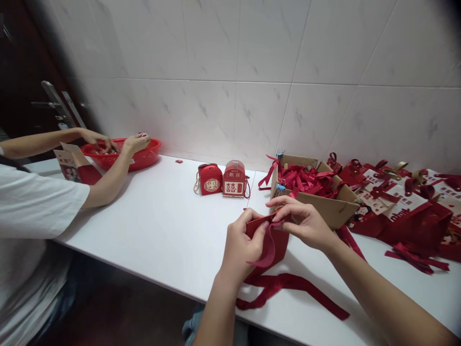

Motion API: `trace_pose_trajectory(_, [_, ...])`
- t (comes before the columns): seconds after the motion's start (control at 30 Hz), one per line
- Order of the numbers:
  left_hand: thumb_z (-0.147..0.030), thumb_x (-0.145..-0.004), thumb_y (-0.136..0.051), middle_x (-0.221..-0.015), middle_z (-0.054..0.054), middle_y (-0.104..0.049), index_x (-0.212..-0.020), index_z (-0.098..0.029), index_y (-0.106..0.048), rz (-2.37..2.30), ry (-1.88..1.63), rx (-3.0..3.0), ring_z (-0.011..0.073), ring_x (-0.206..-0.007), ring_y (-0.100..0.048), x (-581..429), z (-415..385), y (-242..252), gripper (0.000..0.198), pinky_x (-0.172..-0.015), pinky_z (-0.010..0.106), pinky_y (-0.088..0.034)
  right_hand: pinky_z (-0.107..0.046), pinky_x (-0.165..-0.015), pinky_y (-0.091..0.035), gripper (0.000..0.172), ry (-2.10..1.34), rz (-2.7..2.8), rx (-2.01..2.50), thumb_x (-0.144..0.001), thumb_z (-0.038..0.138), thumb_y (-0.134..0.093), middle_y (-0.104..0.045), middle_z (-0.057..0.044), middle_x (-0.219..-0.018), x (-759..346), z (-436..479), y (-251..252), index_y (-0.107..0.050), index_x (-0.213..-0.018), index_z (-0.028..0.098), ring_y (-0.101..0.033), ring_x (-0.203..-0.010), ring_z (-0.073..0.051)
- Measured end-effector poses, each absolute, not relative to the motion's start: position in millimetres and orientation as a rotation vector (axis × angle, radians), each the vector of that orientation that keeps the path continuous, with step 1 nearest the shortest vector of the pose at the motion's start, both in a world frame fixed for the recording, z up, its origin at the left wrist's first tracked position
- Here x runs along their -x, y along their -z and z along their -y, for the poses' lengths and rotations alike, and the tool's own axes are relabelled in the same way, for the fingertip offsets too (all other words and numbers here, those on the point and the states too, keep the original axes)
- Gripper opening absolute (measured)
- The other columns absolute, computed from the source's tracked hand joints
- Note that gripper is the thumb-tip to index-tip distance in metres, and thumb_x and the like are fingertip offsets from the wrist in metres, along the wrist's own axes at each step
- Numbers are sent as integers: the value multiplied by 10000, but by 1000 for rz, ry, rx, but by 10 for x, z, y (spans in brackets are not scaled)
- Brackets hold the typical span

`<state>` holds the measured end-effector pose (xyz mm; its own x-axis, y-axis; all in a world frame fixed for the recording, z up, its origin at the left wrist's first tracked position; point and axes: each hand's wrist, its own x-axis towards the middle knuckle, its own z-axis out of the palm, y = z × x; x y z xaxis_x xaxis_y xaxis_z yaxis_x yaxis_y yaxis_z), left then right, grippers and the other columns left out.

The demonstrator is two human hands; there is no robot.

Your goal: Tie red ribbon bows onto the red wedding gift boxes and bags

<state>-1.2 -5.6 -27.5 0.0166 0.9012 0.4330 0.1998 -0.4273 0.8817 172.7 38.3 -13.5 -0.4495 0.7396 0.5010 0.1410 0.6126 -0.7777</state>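
Close to the table's front edge, a dark red gift bag (283, 251) stands between my hands, its top pressed together. My left hand (244, 244) grips the bag's upper left side, with the thumb over a red ribbon (269, 251) that curls down its face. At the top, my right hand (304, 220) pinches the ribbon; its fingertips partly hide the spot. A length of red ribbon (306, 282) trails over the white table below the bag. The bag's far side is hidden.
An open cardboard box (334, 204) of red ribbons stands behind my right hand. Several decorated red gift bags (406, 216) crowd the right, near a loose bow (418, 257). Two small red boxes (211, 179) stand mid-table. At left, a co-worker's hands (135, 144) are at a red basket (144, 157).
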Motion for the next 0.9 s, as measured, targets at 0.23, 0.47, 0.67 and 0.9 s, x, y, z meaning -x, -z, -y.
trace_pose_trajectory(0.23, [-163, -837, -530, -825, -3, -656, -850, -182, -595, -1100, -1499, -1710, 135, -785, -606, 9, 38, 305, 69, -726, 214, -446, -348, -835, -477, 44, -863, 1912, 697, -794, 236, -683, -624, -84, -1079, -1731, -392, 165, -681, -765, 202, -580, -1025, -210])
trace_pose_trajectory(0.47, [-181, -832, -549, -765, -11, -639, -808, -177, -582, -1102, -1475, -1700, 126, -710, -585, 5, 30, 327, 41, -672, 209, -444, -311, -816, -473, 46, -840, 1847, 633, -775, 189, -702, -638, -49, -988, -1708, -421, 228, -694, -769, 234, -591, -969, -177])
trace_pose_trajectory(0.67, [-214, -856, -536, -832, 10, -646, -853, -183, -576, -1070, -1372, -1732, 142, -772, -606, 86, 29, 302, 51, -718, 235, -473, -249, -674, -498, 140, -804, 1765, 484, -752, 139, -714, -617, -21, -815, -1649, -443, 297, -749, -785, 270, -601, -763, -124])
trace_pose_trajectory(0.9, [-295, -641, -809, -1371, 82, -459, -1440, -362, -219, -1093, -1120, -1893, 263, -1283, -429, 431, 175, 246, 995, -949, 364, -489, -221, -648, -497, 93, -842, 1679, 512, -758, 158, -714, -608, -1, -758, -1656, -486, 338, -720, -755, 251, -589, -718, -103])
